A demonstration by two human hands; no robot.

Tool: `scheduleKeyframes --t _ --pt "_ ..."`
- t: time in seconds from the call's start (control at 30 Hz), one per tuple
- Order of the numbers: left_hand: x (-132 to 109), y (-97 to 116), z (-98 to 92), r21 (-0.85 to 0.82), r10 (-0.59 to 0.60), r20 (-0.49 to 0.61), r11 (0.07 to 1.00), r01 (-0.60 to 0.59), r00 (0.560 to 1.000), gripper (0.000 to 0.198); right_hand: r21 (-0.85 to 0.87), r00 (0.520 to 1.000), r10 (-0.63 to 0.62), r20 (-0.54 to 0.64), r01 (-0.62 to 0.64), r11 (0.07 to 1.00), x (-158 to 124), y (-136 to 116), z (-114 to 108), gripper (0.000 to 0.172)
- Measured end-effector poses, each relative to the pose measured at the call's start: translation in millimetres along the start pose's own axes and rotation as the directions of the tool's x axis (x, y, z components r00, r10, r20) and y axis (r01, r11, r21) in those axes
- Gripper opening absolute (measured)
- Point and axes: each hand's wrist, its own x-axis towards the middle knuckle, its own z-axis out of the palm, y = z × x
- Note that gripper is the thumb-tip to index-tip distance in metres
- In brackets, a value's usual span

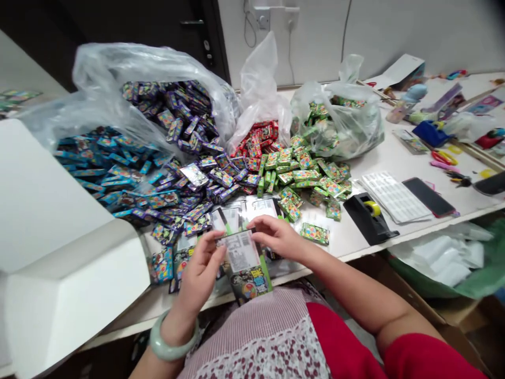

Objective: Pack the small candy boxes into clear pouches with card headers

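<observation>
Between my two hands is a flat black-and-green printed packet (246, 263) with a clear upper part, tilted at the table's front edge. My left hand (203, 266) pinches its upper left corner, thumb in front. At the upper right corner, my right hand (276, 237) grips it with thumb and fingers. More such packets lie flat just behind it, partly covered by my hands. Small green boxes (305, 176) are heaped beyond my right hand, with one lone green box (314, 233) near my forearm. Purple boxes (193, 184) and blue boxes (118, 173) spread beyond my left hand.
Plastic bags spill purple, red boxes (258, 139) and green ones along the back. An open white carton (79, 273) stands at left. To the right are a black tape dispenser (369, 218), label sheets (394, 197), a phone (428, 196) and scissors (444, 157).
</observation>
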Motion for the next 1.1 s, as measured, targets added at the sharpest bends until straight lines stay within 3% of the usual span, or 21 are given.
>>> scheduleKeyframes --t 0.07,0.13,0.27,0.33,0.43,0.5,0.73,0.93,1.1 --pt "1.2 4.3 4.0 0.046 0.076 -0.065 0.996 -0.073 0.995 0.019 -0.100 0.999 -0.049 0.001 0.049 0.994 3.0 -6.3 -6.8 0.012" --pt "3.6 6.7 9.3 0.036 0.111 -0.113 0.994 -0.107 0.987 0.019 -0.185 0.995 -0.101 -0.017 0.097 0.978 7.1 -11.6 -11.0 0.014" --pt "5.9 8.0 13.1 -0.203 0.008 -0.135 0.978 -0.036 0.991 0.024 -0.030 0.999 0.007 -0.041 -0.008 1.000 11.7 -14.5 -10.9 0.014" --pt "4.5 9.2 10.9 -0.209 0.008 -0.117 0.977 -0.032 0.993 0.025 -0.016 0.999 0.022 -0.047 -0.022 1.000 11.2 -14.8 -10.0 0.021" --pt "2.9 11.8 6.9 -0.167 0.110 -0.100 0.978 -0.126 0.989 0.010 -0.182 0.994 -0.108 0.032 0.112 0.977 9.5 -19.4 -10.8 0.006" --pt "4.1 13.4 5.8 -0.196 0.122 -0.087 0.971 -0.137 0.989 0.006 -0.239 0.985 -0.143 0.098 0.162 0.957 9.8 -25.4 -11.1 0.008" --pt "15.6 15.3 5.1 -0.296 -0.064 -0.020 0.954 0.055 0.998 0.013 -0.122 0.994 0.092 0.062 -0.083 0.989 21.0 -41.1 -1.8 0.013" --pt "11.9 14.3 -6.5 -0.320 0.117 0.113 0.945 -0.075 0.987 0.005 -0.199 0.991 0.075 0.112 -0.052 0.979 19.3 -43.6 -0.1 0.012" --pt "2.0 10.3 -17.7 -0.184 0.204 0.161 0.968 -0.173 0.966 0.008 -0.313 0.974 -0.079 0.212 0.145 0.939 8.6 -43.1 -5.9 0.011"
